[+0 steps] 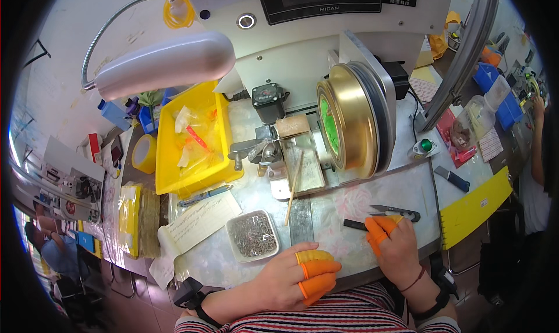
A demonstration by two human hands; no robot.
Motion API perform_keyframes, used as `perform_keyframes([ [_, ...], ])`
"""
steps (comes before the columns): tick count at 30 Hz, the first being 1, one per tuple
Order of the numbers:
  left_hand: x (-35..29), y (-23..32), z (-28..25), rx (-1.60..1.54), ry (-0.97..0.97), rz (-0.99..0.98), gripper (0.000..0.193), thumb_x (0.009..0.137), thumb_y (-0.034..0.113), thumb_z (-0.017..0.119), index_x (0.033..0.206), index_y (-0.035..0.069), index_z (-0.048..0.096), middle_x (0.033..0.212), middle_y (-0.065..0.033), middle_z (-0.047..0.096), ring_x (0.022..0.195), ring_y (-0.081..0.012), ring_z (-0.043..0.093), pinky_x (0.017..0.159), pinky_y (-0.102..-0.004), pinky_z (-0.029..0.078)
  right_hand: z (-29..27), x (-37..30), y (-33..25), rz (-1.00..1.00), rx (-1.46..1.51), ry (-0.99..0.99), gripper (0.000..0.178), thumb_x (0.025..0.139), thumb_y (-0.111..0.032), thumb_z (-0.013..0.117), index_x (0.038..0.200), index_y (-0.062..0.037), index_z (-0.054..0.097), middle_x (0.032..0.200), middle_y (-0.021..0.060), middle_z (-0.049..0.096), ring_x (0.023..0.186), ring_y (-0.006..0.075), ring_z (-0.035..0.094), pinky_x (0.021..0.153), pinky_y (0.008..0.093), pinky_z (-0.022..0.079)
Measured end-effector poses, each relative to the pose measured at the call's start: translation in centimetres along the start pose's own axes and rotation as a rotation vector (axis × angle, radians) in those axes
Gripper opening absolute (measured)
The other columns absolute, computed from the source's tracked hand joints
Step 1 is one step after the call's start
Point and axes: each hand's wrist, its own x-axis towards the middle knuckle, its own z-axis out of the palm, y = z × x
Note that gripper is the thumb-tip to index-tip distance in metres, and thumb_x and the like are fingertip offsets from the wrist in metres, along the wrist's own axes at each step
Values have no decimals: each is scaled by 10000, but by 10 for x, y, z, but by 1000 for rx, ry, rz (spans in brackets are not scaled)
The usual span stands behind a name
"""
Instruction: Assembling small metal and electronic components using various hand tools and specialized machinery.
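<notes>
My left hand is at the table's front edge, its fingers curled in, with orange and yellow finger cots on them. Whatever it may hold is hidden. To its left stands a white square dish full of small metal pieces. My right hand, also in orange finger cots, has its fingers bent together above the table; nothing can be made out between them. Close to its fingertips lies a short black bar. A dark pointed hand tool rests just beyond the knuckles.
Ahead stands a machine with a gold wheel, a small metal tray and a wooden stick. A yellow bin and a paper sheet lie left. A white lamp overhangs. Right are a knife and a yellow folder.
</notes>
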Motion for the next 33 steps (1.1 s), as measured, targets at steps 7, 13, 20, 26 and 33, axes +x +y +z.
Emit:
perform_keyframes([
  [7,-3,-8,-1,-47,75,-65,186,651,83,666,821,112,597,908,-34,619,774,-183,600,812,-354,440,7,-1,-2,71,28,-2,344,665,-38,604,1008,-13,579,890,106,512,772,276,464,691,335,394],
  [13,-3,-9,0,-78,94,-98,156,652,79,660,792,101,594,869,-41,625,772,-193,602,803,-366,448,1,-2,-1,51,24,6,320,665,-10,590,984,-14,582,910,105,519,789,282,481,709,337,390],
  [20,-2,-12,3,-48,113,-129,157,653,49,639,793,79,575,829,-80,626,764,-224,609,803,-392,440,-72,5,-37,-99,528,213,226,688,-29,586,913,-34,586,962,123,550,850,252,535,660,350,427],
  [26,-4,-14,4,15,108,-126,184,638,27,649,796,86,577,847,-65,618,772,-216,599,793,-387,439,-113,40,-77,-181,701,654,203,702,-156,706,840,-45,609,804,118,617,723,238,590,612,288,486],
  [33,-2,-15,8,36,119,-129,185,640,17,642,800,84,577,836,-69,620,760,-219,603,798,-383,437,-113,19,-46,-102,446,490,242,724,-143,658,909,-15,568,886,130,594,781,262,570,678,323,460],
])
